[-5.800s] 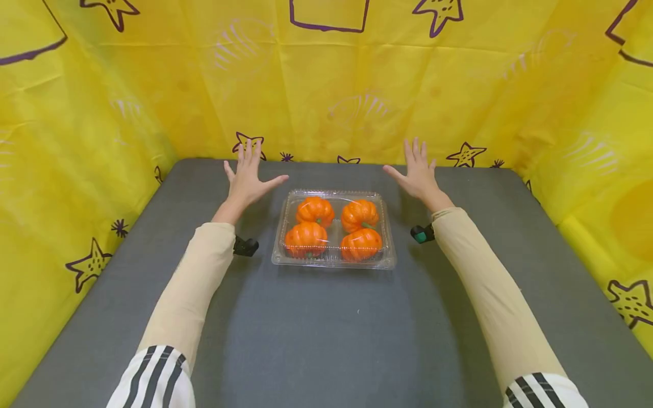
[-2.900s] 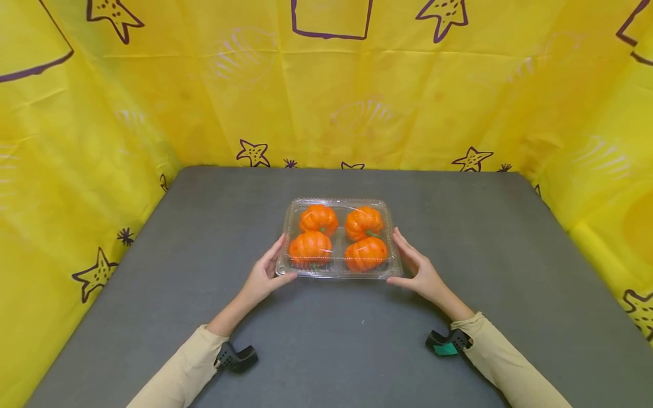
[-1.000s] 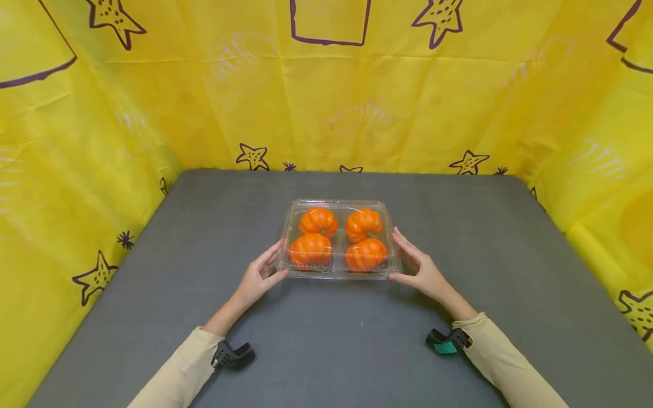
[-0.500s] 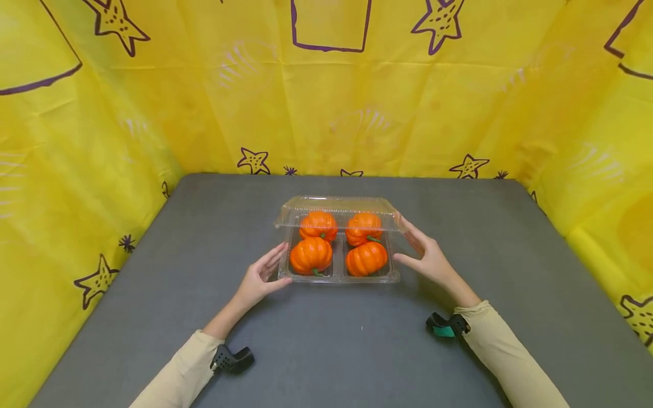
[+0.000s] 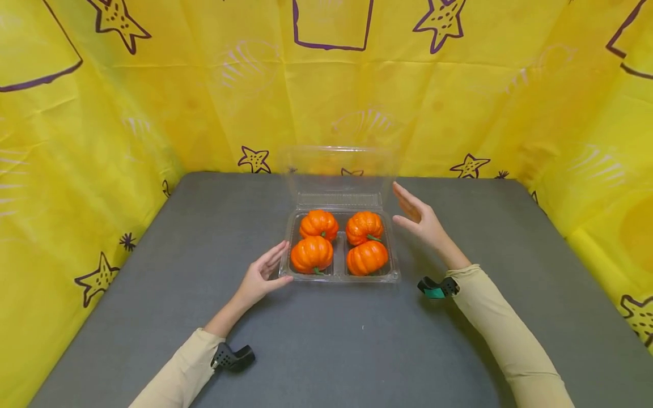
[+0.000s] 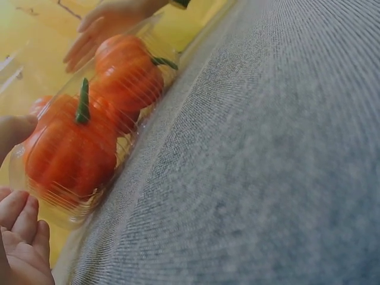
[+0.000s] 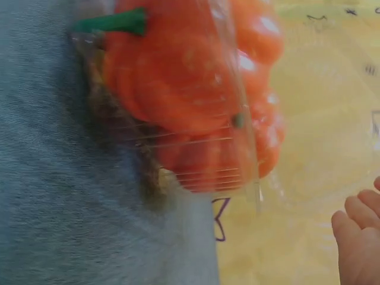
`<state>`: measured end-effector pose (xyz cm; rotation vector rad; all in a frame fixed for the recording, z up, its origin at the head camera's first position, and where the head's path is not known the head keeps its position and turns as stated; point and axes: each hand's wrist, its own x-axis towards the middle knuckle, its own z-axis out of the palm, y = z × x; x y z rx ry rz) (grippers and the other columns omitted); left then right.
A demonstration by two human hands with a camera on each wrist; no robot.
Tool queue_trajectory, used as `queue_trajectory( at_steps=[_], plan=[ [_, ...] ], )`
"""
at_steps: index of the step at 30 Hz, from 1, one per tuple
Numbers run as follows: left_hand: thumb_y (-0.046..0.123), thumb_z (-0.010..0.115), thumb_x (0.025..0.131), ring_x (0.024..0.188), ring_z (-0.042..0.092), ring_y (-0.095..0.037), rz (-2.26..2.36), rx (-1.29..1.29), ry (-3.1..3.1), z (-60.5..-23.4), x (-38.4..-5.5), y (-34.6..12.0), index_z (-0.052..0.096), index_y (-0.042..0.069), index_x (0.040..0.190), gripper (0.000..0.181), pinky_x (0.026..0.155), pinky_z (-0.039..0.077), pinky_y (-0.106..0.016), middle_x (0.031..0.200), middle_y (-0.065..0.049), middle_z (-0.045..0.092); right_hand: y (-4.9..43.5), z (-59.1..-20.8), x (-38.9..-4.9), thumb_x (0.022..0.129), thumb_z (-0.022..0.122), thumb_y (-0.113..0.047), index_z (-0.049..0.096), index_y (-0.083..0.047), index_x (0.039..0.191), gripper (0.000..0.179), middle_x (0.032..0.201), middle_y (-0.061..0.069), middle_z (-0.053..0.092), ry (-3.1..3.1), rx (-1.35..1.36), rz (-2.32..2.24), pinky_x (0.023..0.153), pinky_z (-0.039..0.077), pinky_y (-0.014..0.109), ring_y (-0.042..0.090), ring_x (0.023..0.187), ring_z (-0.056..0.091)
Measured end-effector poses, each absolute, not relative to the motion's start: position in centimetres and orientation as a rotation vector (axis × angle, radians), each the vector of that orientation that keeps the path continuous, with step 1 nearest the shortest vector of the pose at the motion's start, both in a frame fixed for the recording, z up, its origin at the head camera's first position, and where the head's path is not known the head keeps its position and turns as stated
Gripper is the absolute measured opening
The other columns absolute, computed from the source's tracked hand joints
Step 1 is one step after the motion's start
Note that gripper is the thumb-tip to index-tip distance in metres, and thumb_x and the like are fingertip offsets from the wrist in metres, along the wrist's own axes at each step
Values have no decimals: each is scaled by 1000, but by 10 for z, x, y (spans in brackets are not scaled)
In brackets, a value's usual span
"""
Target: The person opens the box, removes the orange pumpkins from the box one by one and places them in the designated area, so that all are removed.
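Observation:
A clear plastic clamshell container (image 5: 339, 275) lies on the table in the head view, its see-through lid (image 5: 339, 150) raised at the back. Several small orange pumpkins (image 5: 312, 255) with green stems sit in it, two to each side of a middle ridge. My left hand (image 5: 257, 280) holds the front left corner, thumb at the front and fingers along the side; the left wrist view shows its fingers (image 6: 24, 217) beside the plastic. My right hand (image 5: 420, 221) is at the lid's right edge, fingers fairly straight; whether it touches the lid I cannot tell.
The grey table (image 5: 326, 351) ends at a yellow cloth (image 5: 204, 102) with starfish drawings, which stands behind and along both sides. A black wrist camera mount (image 5: 234, 358) juts from the left sleeve, another mount (image 5: 439, 288) from the right.
Both hands came in from beside the container to its front corners. The lid, closed a second ago, has swung up and back. My right hand rose with it; the left stayed at the corner.

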<state>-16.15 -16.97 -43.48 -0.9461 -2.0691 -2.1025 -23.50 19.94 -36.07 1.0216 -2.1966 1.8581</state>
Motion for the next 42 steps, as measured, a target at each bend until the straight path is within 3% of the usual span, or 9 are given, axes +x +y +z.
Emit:
queue_trajectory(
  at_steps=[6, 11, 21, 32, 42],
  plan=[
    [-15, 65, 72, 125, 32, -26, -2103, -925, -2084, -434, -163, -170, 27, -16, 131, 71, 99, 27, -25, 134, -32, 29, 199, -363, -252, 86, 58, -4, 25, 2, 139, 63, 142, 22, 20, -2227, 957, 1827, 103, 21, 39, 26, 130, 22],
    [-17, 65, 71, 125, 33, -24, -2116, -903, -2089, -435, -164, -171, 28, -14, 132, 71, 99, 27, -25, 134, -30, 29, 201, -369, -264, 87, 60, -19, 26, -2, 139, 65, 144, 16, 20, -2185, 972, 1849, 105, 18, 34, 20, 131, 20],
    [-11, 68, 72, 125, 33, -22, -2118, -905, -2108, -438, -164, -170, 31, -13, 132, 71, 99, 27, -25, 135, -28, 30, 203, -366, -283, 91, 45, 0, 22, 5, 138, 52, 142, 22, 21, -2356, 790, 1963, 103, 18, 44, 30, 129, 21],
    [-13, 68, 71, 124, 34, -19, -2123, -915, -2103, -440, -163, -172, 31, -14, 131, 71, 98, 28, -25, 134, -30, 29, 202, -375, -296, 91, 51, -10, 17, -3, 142, 61, 145, 15, 16, -2538, 750, 1871, 103, 21, 39, 28, 130, 19],
    [-13, 69, 70, 124, 35, -18, -2114, -900, -2114, -439, -165, -173, 33, -13, 131, 71, 98, 28, -25, 134, -29, 31, 194, -372, -280, 90, 52, -13, 14, 5, 140, 65, 144, 22, 14, -2707, 666, 1885, 103, 18, 44, 33, 130, 17]
  ],
)
